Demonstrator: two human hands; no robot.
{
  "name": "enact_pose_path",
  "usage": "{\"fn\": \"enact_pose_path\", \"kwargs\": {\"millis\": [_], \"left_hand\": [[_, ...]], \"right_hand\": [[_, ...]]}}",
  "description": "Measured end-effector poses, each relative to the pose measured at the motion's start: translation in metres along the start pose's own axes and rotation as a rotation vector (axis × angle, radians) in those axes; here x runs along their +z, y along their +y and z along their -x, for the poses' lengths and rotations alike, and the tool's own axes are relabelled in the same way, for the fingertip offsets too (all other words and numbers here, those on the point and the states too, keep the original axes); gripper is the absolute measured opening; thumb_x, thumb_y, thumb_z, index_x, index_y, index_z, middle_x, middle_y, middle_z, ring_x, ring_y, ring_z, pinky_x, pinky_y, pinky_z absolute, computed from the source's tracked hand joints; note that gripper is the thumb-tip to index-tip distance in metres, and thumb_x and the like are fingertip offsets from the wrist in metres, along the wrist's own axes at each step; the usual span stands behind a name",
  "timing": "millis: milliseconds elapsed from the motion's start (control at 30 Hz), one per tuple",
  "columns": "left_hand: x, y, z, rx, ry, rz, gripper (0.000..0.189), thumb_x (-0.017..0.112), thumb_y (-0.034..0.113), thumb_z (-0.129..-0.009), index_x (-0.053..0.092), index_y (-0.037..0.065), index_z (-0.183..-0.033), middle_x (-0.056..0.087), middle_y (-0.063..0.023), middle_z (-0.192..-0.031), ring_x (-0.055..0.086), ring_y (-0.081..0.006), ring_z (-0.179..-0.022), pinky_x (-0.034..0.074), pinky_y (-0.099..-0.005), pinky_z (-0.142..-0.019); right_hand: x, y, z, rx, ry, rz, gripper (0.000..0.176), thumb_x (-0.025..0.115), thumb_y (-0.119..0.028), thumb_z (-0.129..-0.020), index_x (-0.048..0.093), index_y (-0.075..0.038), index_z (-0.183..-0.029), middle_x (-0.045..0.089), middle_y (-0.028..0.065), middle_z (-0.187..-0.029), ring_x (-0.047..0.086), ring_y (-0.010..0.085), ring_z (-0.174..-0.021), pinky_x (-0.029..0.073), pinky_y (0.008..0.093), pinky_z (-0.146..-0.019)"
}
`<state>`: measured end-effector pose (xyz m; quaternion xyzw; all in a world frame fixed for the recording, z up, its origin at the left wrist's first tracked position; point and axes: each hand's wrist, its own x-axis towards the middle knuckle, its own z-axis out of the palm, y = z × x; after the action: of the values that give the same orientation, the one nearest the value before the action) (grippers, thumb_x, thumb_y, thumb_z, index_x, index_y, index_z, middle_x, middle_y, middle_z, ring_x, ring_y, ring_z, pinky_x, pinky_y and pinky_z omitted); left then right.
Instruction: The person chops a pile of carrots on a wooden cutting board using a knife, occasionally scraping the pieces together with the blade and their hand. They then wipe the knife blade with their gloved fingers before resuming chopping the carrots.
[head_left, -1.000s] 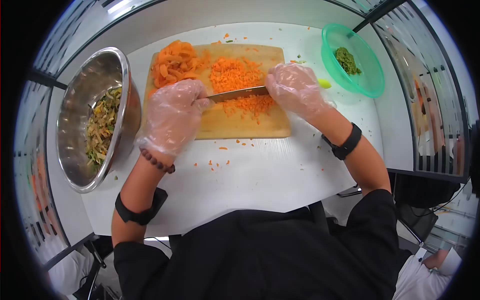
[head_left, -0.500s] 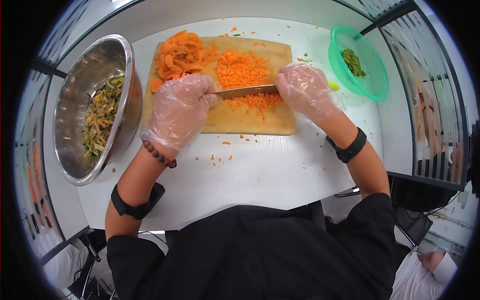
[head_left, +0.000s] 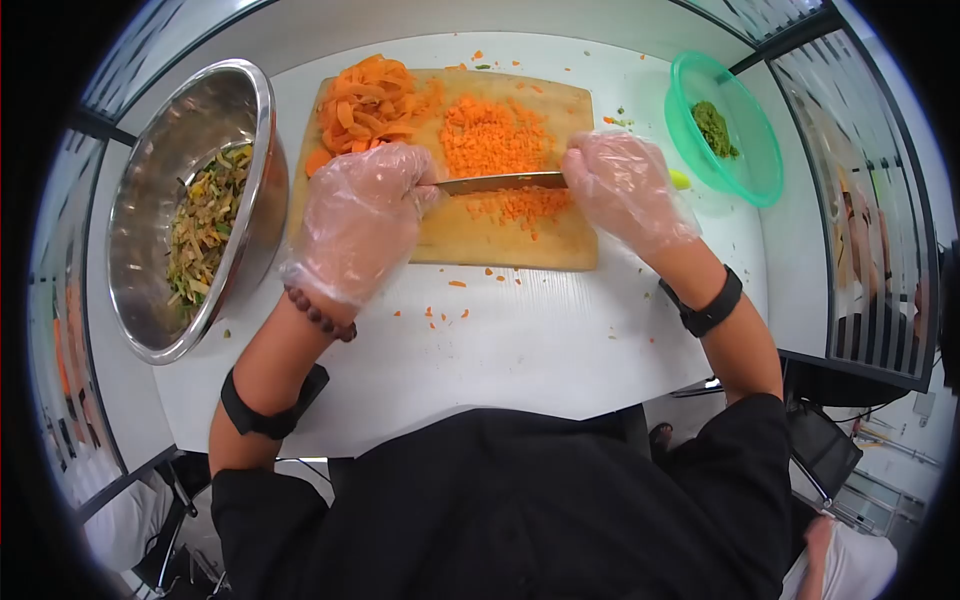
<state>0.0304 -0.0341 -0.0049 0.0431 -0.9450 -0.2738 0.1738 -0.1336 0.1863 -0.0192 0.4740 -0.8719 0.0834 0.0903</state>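
Observation:
My right hand point(head_left: 625, 190), in a clear plastic glove, is closed round a kitchen knife point(head_left: 505, 183); a yellow-green handle end shows past the fist. Gloved too, my left hand point(head_left: 362, 220) grips the blade's far end. The blade lies crosswise over a wooden cutting board point(head_left: 500, 250). Behind it spreads a heap of finely chopped carrot point(head_left: 490, 140), and more bits lie in front, along the edge. Carrot slices point(head_left: 365, 105) are piled at the board's back left, beyond my left hand. Whether the blade's edge touches the board is hard to see.
A large steel bowl point(head_left: 270, 130) of mixed chopped vegetables stands on the left. At the back right is a green plastic bowl point(head_left: 755, 180) holding chopped greens point(head_left: 714, 130). Carrot crumbs dot the white table point(head_left: 480, 340). Low partitions enclose it. Another person's white sleeve shows at lower right.
The view has shifted slightly. My right hand and the knife's handle end sit a little lower and further right. Both hands keep their hold. The person at lower right has moved.

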Motion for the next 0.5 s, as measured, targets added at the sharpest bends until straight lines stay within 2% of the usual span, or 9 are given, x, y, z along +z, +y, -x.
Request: {"fn": "enact_pose_path", "kwargs": {"millis": [100,200,300,400,500], "left_hand": [[-0.001,0.003,0.002,0.013,0.009,0.024,0.013,0.076,0.003,-0.080,0.063,0.002,-0.083,0.064,-0.0139,-0.079,0.065,-0.0342,-0.077,0.051,-0.0409,-0.070],[0.006,0.001,0.008,-0.006,-0.021,0.042,0.013,0.076,0.003,-0.080,0.063,0.002,-0.083,0.064,-0.0140,-0.079,0.065,-0.0337,-0.077,0.051,-0.0405,-0.070],[0.003,0.002,0.003,0.011,0.013,0.032,0.013,0.075,0.004,-0.081,0.063,0.002,-0.083,0.063,-0.0145,-0.079,0.065,-0.0335,-0.077,0.051,-0.0401,-0.070],[0.008,0.001,0.007,0.037,0.012,0.042,0.012,0.075,0.003,-0.081,0.063,0.001,-0.084,0.063,-0.0148,-0.079,0.065,-0.0336,-0.077,0.051,-0.0398,-0.071],[0.005,0.000,-0.001,0.040,0.029,0.055,0.012,0.075,0.003,-0.082,0.064,0.002,-0.085,0.064,-0.0149,-0.080,0.065,-0.0340,-0.078,0.051,-0.0396,-0.071]], "right_hand": [[-0.019,-0.006,0.008,-0.056,-0.005,0.118,0.027,0.053,-0.023,-0.095,0.063,-0.008,-0.076,0.068,0.0117,-0.078,0.067,0.0332,-0.078,0.052,0.0486,-0.071],[-0.001,-0.004,0.003,0.091,-0.097,0.026,0.025,0.052,-0.022,-0.095,0.063,-0.008,-0.076,0.068,0.0122,-0.076,0.068,0.0329,-0.079,0.052,0.0486,-0.070],[-0.012,-0.008,0.003,0.138,-0.074,0.023,0.027,0.051,-0.021,-0.094,0.063,-0.007,-0.075,0.068,0.0132,-0.075,0.069,0.0331,-0.080,0.053,0.0477,-0.069],[0.002,-0.001,0.006,0.054,-0.022,-0.017,0.026,0.053,-0.021,-0.094,0.062,-0.006,-0.074,0.067,0.0129,-0.073,0.067,0.0332,-0.077,0.053,0.0468,-0.068],[-0.004,0.002,0.006,-0.058,0.137,-0.014,0.024,0.055,-0.020,-0.093,0.061,-0.007,-0.074,0.065,0.0122,-0.071,0.065,0.0336,-0.073,0.052,0.0470,-0.067]]}}
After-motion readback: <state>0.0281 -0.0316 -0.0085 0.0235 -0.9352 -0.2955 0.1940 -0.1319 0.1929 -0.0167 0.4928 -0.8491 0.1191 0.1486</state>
